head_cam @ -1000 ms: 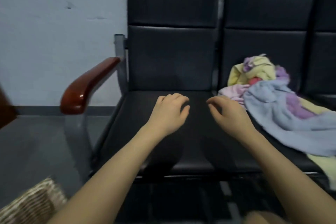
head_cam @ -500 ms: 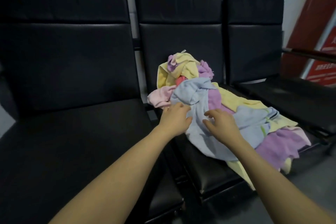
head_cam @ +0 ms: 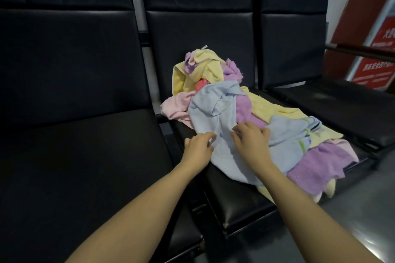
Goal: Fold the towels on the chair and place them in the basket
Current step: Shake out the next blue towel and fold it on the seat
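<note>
A heap of towels lies on the middle black chair [head_cam: 233, 200]. A light blue towel [head_cam: 213, 117] is on top, over a yellow towel [head_cam: 205, 70], a pink towel [head_cam: 175, 107] and a purple towel [head_cam: 320, 162]. My left hand [head_cam: 198, 148] has its fingers curled at the blue towel's left edge and pinches it. A short way to the right, my right hand [head_cam: 253, 143] sits on the same towel with its fingertips bunching a fold. No basket is in view.
A bare black seat [head_cam: 74, 156] is to the left of the heap and another black seat [head_cam: 342, 109] to the right. A red sign [head_cam: 374, 49] leans behind a rail at the far right. Grey floor [head_cam: 352, 209] lies in front.
The view has swung right from the bare left seat to the towel heap. Both hands have moved from above that seat onto the blue towel and taken hold of it.
</note>
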Demonstrator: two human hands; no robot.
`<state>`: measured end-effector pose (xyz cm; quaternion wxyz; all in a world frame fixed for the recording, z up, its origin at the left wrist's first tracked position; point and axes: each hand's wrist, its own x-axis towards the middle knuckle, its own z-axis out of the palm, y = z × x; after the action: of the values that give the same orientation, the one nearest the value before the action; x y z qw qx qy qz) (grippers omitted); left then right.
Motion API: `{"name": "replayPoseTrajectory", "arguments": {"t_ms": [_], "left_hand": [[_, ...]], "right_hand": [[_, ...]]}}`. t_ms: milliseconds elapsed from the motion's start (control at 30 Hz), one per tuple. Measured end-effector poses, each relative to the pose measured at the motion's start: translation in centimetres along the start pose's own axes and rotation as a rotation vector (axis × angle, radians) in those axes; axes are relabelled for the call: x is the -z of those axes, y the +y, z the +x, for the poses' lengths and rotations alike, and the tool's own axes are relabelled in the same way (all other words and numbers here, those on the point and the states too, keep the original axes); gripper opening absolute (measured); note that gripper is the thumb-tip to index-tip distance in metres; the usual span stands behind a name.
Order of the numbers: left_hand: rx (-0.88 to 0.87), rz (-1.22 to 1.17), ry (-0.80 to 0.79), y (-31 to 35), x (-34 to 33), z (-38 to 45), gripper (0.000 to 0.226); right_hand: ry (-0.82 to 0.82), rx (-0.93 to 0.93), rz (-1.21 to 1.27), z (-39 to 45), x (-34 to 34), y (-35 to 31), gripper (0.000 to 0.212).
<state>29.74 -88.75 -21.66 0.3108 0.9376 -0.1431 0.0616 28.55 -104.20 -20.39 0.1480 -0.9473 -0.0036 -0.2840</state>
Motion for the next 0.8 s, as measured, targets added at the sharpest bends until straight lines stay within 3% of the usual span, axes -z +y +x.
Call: {"name": "replayPoseTrajectory", "arguments": {"t_ms": [167, 267, 367, 433, 500, 533, 700, 800], "left_hand": [[-0.019, -0.268, 0.302, 0.8, 2.9, -1.2, 0.028], [-0.082, -0.287, 0.397, 1.3, 6.0, -2.2, 0.026], [-0.101, -0.250, 0.390, 0.2, 7.9, -3.8, 0.024], [-0.074, -0.199, 0.318, -1.2, 7.9, -5.1, 0.024], [-0.014, -0.160, 0.244, -2.6, 7.2, -6.2, 0.024], [0.012, -0.151, 0.221, -3.1, 6.7, -6.7, 0.024], [0.069, -0.154, 0.223, -3.7, 5.0, -7.7, 0.023], [0.090, -0.146, 0.246, -3.2, 5.0, -7.4, 0.022]], "right_hand": [[0.299, 0.160, 0.133, -0.6, 1.8, -1.0, 0.018], [0.372, 0.262, 0.173, -0.5, 3.0, -2.7, 0.020], [0.290, 0.371, 0.207, -0.9, 3.3, -4.0, 0.019], [0.073, 0.384, 0.203, -2.0, 3.0, -4.6, 0.023], [-0.147, 0.331, 0.164, -3.4, 2.2, -4.7, 0.044], [-0.174, 0.293, 0.157, -4.1, 1.8, -4.7, 0.051], [0.100, -0.012, 0.117, -4.8, 0.2, -4.0, 0.048], [-0.106, -0.171, 0.080, -4.7, 0.4, -4.2, 0.060]]}}
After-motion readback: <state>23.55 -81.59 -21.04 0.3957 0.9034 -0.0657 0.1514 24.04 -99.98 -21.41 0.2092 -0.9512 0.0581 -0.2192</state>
